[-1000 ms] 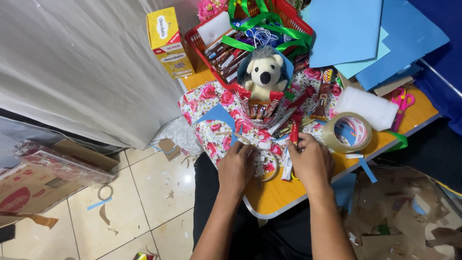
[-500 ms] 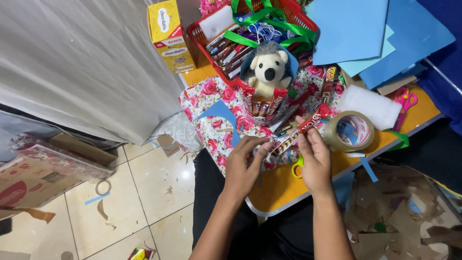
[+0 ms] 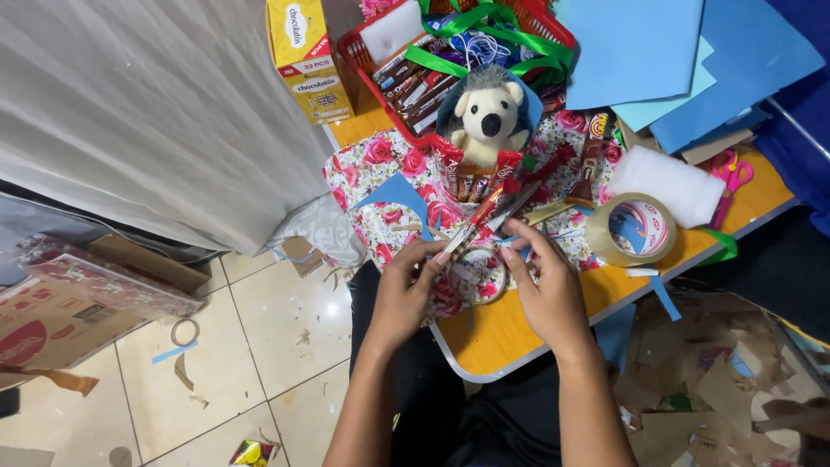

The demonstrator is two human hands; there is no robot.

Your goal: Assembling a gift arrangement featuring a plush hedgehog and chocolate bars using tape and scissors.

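Both hands meet over the counter's [image 3: 484,333] orange edge. The left hand [image 3: 406,290] pinches a slim, glossy red snack bar [image 3: 474,227] by its near end, grip tight on the wrapper; the right hand [image 3: 545,290] curls beside it, fingertips on the same bar, though how firmly I cannot tell. Just beyond the grip, more shiny bars ring a fluffy cream plush bear [image 3: 486,117] on rose-printed wrapping paper [image 3: 380,169]. To the right of the grip lies a clear round roll of tape [image 3: 631,229].
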